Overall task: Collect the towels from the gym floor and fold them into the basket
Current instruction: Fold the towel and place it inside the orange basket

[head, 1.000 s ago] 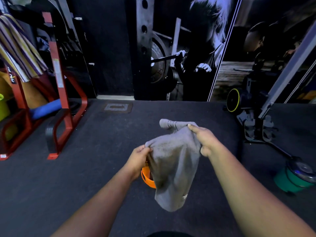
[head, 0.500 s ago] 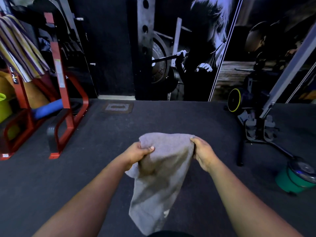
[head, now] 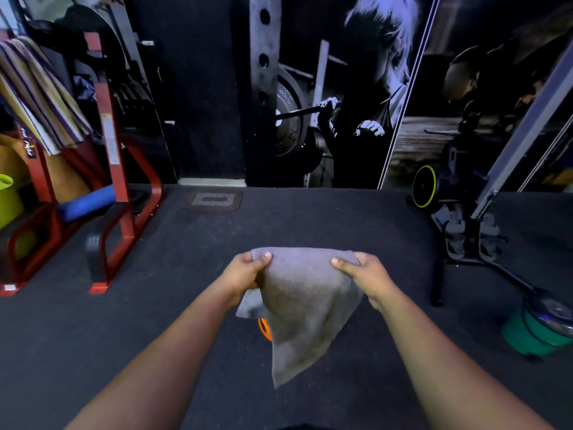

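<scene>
Far left: a red steel rack (head: 108,156) stands on the dark gym floor (head: 186,305), with a striped cloth (head: 40,97) draped over its upper part. A blue roller (head: 88,201) lies low between its legs, and something yellow-green (head: 7,197) sits at the frame edge beside it.

My left hand (head: 245,273) grips the upper left corner of the grey towel (head: 305,302), thumb on top, fingers curled under the cloth. The towel is held up in the air, well above the floor, its top edge stretched between my two hands. The rest hangs down and narrows to a point at the bottom; a loose flap sags below my left wrist.

A sliver of something orange (head: 265,328) shows on the floor behind the towel's left edge. Mostly hidden; I cannot tell what it is.

My right hand (head: 362,274) pinches the upper right corner, thumb pressed onto the cloth, fingers folded behind it.

Behind, a wall mural (head: 350,97) of a lifter at a barbell.

Right: a black machine base with a yellow-rimmed wheel (head: 424,186), a slanting grey bar (head: 524,131) above it. Nearest the right edge, a green tub (head: 533,335) sits on the floor.
</scene>
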The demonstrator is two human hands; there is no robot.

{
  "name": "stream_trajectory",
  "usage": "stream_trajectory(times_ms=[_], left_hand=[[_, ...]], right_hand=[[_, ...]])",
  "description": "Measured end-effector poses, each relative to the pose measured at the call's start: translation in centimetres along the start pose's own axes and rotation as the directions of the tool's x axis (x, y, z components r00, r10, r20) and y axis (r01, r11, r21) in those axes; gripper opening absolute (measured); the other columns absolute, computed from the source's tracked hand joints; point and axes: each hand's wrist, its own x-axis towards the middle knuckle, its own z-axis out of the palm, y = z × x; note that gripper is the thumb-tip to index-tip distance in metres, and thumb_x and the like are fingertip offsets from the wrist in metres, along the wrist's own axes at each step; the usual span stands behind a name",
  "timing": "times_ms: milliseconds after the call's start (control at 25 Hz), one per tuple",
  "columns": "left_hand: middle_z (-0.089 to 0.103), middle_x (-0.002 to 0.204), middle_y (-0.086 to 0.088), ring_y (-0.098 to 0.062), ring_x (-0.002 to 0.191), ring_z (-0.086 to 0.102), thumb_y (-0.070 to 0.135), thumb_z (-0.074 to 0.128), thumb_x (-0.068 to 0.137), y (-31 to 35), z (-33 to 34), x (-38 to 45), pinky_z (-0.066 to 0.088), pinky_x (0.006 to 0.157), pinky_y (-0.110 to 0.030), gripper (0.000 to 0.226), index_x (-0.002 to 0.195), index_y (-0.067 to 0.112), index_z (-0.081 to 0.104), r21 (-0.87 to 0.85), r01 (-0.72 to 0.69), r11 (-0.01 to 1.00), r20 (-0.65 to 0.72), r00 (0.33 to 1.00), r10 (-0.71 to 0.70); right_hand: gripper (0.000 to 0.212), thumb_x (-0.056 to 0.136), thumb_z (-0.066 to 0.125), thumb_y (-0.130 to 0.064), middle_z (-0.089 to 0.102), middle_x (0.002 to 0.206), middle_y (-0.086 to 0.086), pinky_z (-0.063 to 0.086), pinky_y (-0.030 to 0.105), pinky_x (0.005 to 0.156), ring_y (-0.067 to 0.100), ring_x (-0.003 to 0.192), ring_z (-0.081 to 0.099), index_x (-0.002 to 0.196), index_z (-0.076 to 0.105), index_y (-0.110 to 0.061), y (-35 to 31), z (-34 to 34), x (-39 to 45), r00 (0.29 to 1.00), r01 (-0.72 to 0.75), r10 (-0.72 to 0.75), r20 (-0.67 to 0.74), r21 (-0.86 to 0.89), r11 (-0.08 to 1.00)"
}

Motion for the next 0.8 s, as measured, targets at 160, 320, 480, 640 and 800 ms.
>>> stream_trajectory(times_ms=[160, 320, 480, 640, 800], left_hand=[[0.072, 0.091, -0.003, -0.014, 0.086, 0.064, 0.038, 0.06, 0.101, 2.0, -0.2, 1.1, 0.051, 0.079, -0.033, 0.039, 0.106, -0.001, 0.069, 0.048, -0.069, 0.996, -0.136, 0.988, 0.075], [0.075, 0.096, -0.006, -0.016, 0.09, 0.07, 0.015, 0.067, 0.097, 3.1, -0.5, 1.6, 0.055, 0.08, -0.028, 0.009, 0.103, 0.009, 0.068, 0.079, -0.131, 0.988, -0.017, 0.991, 0.133], [0.077, 0.093, -0.011, -0.023, 0.088, 0.074, 0.006, 0.07, 0.094, 3.6, -0.7, 2.2, 0.06, 0.08, -0.033, 0.009, 0.1, 0.0, 0.073, 0.168, -0.137, 0.976, -0.152, 0.975, 0.163], [0.077, 0.091, -0.011, -0.018, 0.083, 0.073, 0.008, 0.076, 0.089, 4.6, -0.2, 1.7, 0.06, 0.079, -0.028, 0.009, 0.096, 0.002, 0.075, 0.066, -0.149, 0.987, -0.211, 0.964, 0.16], [0.078, 0.092, -0.01, -0.025, 0.093, 0.075, 0.009, 0.082, 0.083, 4.1, -0.7, 2.0, 0.061, 0.089, -0.04, 0.016, 0.095, 0.003, 0.073, 0.113, -0.132, 0.985, -0.228, 0.961, 0.155]], right_hand=[[0.028, 0.086, 0.081, -0.029, 0.074, 0.096, 0.007, 0.055, 0.036, 0.077, 0.019, 0.085, 0.069, 0.103, 0.068, -0.011, -0.5, -0.3, 0.9, 0.993, 0.028, -0.033, -0.112, -0.046, 0.999], [0.055, 0.091, 0.074, -0.008, 0.073, 0.105, 0.017, 0.058, 0.039, 0.09, 0.023, 0.1, 0.072, 0.137, 0.051, -0.027, -1.2, -0.5, 1.3, 0.998, 0.049, -0.044, -0.035, 0.163, 0.985], [0.048, 0.09, 0.07, 0.002, 0.074, 0.103, 0.017, 0.056, 0.03, 0.09, 0.015, 0.097, 0.069, 0.132, 0.061, -0.021, -1.4, -1.0, 1.5, 0.992, 0.113, -0.112, -0.06, 0.022, 0.993], [0.046, 0.085, 0.074, 0.004, 0.071, 0.118, 0.005, 0.056, 0.027, 0.093, 0.015, 0.108, 0.068, 0.126, 0.066, -0.015, -1.9, -1.0, 1.9, 0.988, 0.129, -0.135, -0.08, -0.074, 0.989], [0.051, 0.079, 0.079, -0.003, 0.067, 0.124, -0.002, 0.053, 0.036, 0.099, 0.015, 0.115, 0.062, 0.124, 0.066, -0.022, -2.4, -1.4, 2.5, 0.974, 0.171, -0.222, -0.046, -0.494, 0.852]])
